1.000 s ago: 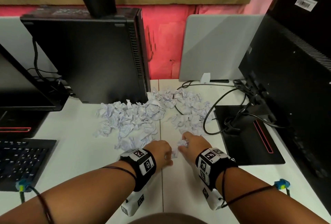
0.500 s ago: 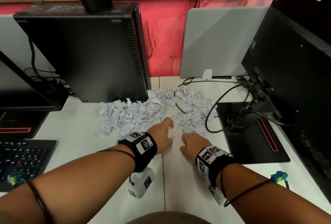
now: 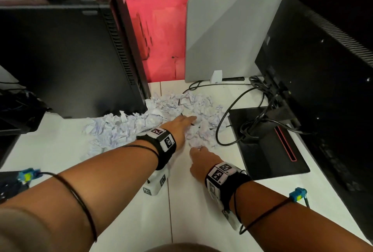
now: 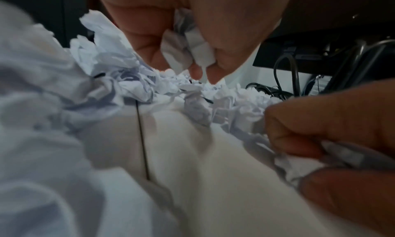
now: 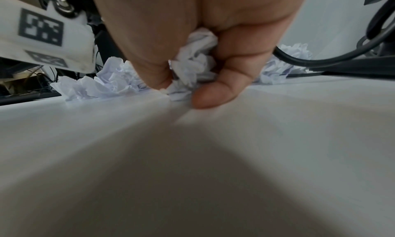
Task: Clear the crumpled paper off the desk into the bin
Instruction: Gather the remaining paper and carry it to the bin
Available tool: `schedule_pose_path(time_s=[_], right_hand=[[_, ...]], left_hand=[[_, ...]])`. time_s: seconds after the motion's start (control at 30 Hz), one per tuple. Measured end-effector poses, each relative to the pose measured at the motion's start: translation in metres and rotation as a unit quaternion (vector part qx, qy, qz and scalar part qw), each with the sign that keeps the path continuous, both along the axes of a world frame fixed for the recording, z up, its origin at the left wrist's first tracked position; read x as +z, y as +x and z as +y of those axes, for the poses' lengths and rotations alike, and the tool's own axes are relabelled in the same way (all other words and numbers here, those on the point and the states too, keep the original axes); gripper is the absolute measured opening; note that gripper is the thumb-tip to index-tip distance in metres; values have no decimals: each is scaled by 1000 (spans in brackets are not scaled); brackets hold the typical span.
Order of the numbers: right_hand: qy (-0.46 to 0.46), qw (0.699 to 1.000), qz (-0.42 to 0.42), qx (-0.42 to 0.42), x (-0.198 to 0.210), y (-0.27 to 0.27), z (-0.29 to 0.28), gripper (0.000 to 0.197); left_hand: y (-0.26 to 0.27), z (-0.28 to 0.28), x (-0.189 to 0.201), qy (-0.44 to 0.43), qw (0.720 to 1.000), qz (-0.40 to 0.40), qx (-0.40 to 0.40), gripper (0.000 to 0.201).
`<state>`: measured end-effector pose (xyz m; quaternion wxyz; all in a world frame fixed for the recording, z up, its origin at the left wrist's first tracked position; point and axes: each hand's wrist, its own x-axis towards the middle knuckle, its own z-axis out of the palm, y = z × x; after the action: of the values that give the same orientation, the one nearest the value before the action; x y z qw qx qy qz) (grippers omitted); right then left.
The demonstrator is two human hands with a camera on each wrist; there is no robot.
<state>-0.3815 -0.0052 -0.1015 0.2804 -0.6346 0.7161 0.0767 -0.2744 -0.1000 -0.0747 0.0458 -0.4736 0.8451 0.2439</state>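
On the white desk (image 3: 129, 201), between the black computer case (image 3: 70, 60) and the cables (image 3: 226, 122), the crumpled paper (image 3: 129, 128) lies in a wide heap. To gather well, each hand should close fully round a wad and lift it clear of the cables. Left hand (image 3: 181, 126) reaches into the heap at 12 o'clock, pinching scraps; right hand (image 3: 199, 163), at the heap's 6 o'clock edge, clamps one wad (no bin is visible).

Black computer tower (image 3: 66, 58), grey divider panel (image 3: 226, 38), tangled cables (image 3: 252, 122).
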Motion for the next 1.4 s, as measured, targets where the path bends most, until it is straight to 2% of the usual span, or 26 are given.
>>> schedule_pose_path(time_s=[0.07, 0.13, 0.2, 0.43, 0.57, 0.67, 0.8, 0.93, 1.07, 1.17, 1.27, 1.4], right_hand=[[3, 1000, -5, -2, -1, -1, 0, 39], [-1, 1000, -3, -5, 0, 0, 1, 41], [-7, 1000, 2, -4, 3, 2, 1, 41], [4, 999, -47, -11, 20, -9, 9, 33], [-31, 999, -25, -5, 33, -20, 7, 27], [-66, 997, -26, -36, 39, -29, 4, 24], [-73, 996, -14, -53, 40, -36, 1, 43], [-103, 994, -17, -28, 34, -34, -1, 33], [-91, 996, -18, -8, 23, -32, 0, 25], [-83, 996, -10, 17, 21, -33, -1, 25], [-98, 995, -20, 28, 20, -32, -3, 25], [-82, 996, -39, -2, 16, -30, -8, 45]], left_hand=[[-2, 3, -11, 5, 999, -13, -40, 81], [-2, 6, -21, 13, 998, -25, -56, 62], [0, 10, -28, 20, 999, -20, -41, 46], [11, 20, -25, 37, 999, -10, 37, 29], [16, 25, -14, 28, 998, -20, 51, 17], [17, 30, -5, 39, 998, -22, 53, 22], [14, 35, -1, 51, 998, 2, 39, 37], [7, 42, -11, 55, 998, 4, -25, 55], [5, 53, -17, 62, 996, -42, -58, 48], [6, 56, -21, 60, 995, -51, -55, 36], [10, 58, -25, 46, 996, -61, -40, 33], [20, 61, -29, 61, 996, -70, -14, 34]])
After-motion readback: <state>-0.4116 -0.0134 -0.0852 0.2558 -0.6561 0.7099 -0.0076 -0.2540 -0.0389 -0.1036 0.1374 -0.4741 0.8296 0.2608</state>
